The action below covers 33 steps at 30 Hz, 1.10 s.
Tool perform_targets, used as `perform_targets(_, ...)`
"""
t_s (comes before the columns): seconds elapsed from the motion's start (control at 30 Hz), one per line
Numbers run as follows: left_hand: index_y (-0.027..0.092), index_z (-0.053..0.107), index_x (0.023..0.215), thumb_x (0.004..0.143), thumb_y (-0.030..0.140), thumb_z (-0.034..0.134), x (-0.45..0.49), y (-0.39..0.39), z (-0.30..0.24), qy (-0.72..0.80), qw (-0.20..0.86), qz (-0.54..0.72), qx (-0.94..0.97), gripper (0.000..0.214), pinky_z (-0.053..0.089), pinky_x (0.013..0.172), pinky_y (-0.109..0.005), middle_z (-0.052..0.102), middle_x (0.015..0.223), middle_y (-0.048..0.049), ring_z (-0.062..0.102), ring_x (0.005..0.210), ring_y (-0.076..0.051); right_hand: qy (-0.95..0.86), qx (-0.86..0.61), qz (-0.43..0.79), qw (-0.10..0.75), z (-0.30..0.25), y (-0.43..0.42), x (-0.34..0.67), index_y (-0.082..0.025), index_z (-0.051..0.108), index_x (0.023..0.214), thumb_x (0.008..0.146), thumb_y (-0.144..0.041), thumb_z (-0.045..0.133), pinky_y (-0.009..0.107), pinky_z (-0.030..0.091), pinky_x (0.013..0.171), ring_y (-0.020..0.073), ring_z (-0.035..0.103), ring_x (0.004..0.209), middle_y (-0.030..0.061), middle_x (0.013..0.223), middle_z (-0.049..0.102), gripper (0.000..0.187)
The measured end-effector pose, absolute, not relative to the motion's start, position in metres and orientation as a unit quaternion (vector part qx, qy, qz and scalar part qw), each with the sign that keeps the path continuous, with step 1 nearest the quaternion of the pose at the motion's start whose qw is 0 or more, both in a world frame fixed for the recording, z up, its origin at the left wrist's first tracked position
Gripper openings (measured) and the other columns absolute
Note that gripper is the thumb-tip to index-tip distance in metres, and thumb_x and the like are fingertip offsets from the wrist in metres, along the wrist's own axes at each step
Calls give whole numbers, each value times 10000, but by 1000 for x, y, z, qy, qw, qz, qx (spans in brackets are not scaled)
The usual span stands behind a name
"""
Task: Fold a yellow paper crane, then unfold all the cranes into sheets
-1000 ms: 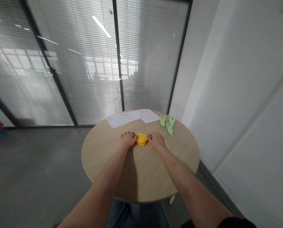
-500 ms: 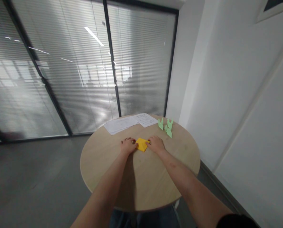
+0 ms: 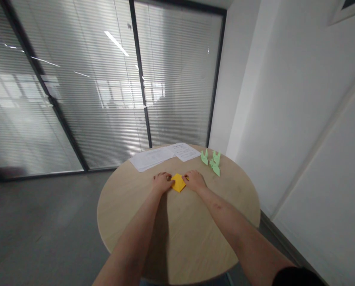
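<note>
A small folded yellow paper lies flat on the round wooden table. My left hand rests on the table at its left edge, fingers curled with the tips pressing on the paper. My right hand sits at the paper's right edge, fingers bent down onto it. Both forearms stretch across the table from the near side.
Several green folded paper figures lie at the table's far right. Two white printed sheets rest at the far edge. Glass walls with blinds stand behind, a white wall close on the right, grey floor on the left.
The yellow paper went from a puffed, raised shape to a flat folded square under my fingers. My hands closed in on it slightly. The camera view shifted.
</note>
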<state>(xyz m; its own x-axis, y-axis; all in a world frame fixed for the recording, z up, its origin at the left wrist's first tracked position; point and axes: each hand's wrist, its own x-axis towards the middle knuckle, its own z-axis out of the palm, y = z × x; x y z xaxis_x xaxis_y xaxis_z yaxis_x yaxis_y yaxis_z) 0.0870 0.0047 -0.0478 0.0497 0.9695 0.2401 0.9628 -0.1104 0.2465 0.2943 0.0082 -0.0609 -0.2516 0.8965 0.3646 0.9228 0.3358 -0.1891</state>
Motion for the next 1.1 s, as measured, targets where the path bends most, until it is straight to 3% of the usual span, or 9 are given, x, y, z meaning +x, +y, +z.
perform_targets(0.27, 285, 743, 1140, 832, 481, 584, 81, 25, -48, 663, 10, 185, 725, 398, 419, 1041, -399, 697, 1297, -58, 587, 1232, -275, -794, -564, -36, 222, -65, 27, 288, -230, 712, 1110, 965, -483, 552, 327, 404, 958, 227, 591, 1095, 88, 1119, 717, 332)
perform_targets(0.43, 278, 749, 1125, 870, 431, 545, 79, 31, -51, 671, -6, 191, 716, 360, 444, 1022, -387, 709, 1272, -63, 613, 1190, -267, -791, -568, -41, 226, -66, 35, 284, -225, 712, 1081, 976, -433, 532, 329, 412, 929, 232, 596, 1056, 88, 1078, 720, 295)
perform_targets(0.67, 267, 754, 1095, 907, 332, 483, 81, 28, -50, 663, -20, 193, 723, 335, 459, 1009, -382, 736, 1201, -58, 631, 1147, -257, -803, -548, -28, 231, -61, 29, 284, -239, 665, 1228, 1013, -352, 454, 327, 400, 967, 222, 582, 1095, 86, 1161, 703, 321)
perform_targets(0.83, 247, 741, 1117, 944, 305, 434, 85, 24, -50, 658, -23, 185, 730, 357, 459, 1025, -376, 726, 1203, -82, 629, 1149, -252, -830, -528, -8, 180, -56, 26, 285, -286, 676, 1258, 1019, -402, 447, 324, 383, 1008, 217, 557, 1152, 78, 1217, 680, 351)
perform_targets(0.97, 215, 733, 1116, 953, 291, 444, 89, 18, -49, 559, -42, 188, 806, 340, 420, 1099, -362, 701, 1247, -105, 603, 1200, -240, -828, -534, 0, 170, -54, 26, 285, -292, 707, 1206, 1020, -434, 444, 320, 385, 1009, 216, 560, 1137, 73, 1173, 686, 352)
perform_targets(1.1, 246, 726, 1117, 981, 258, 393, 91, 20, -50, 463, 5, 177, 868, 360, 413, 1119, -336, 706, 1236, -84, 613, 1192, -200, -831, -526, -9, 181, -58, 30, 286, -283, 706, 1193, 1029, -420, 415, 319, 395, 1002, 214, 572, 1117, 71, 1150, 696, 361)
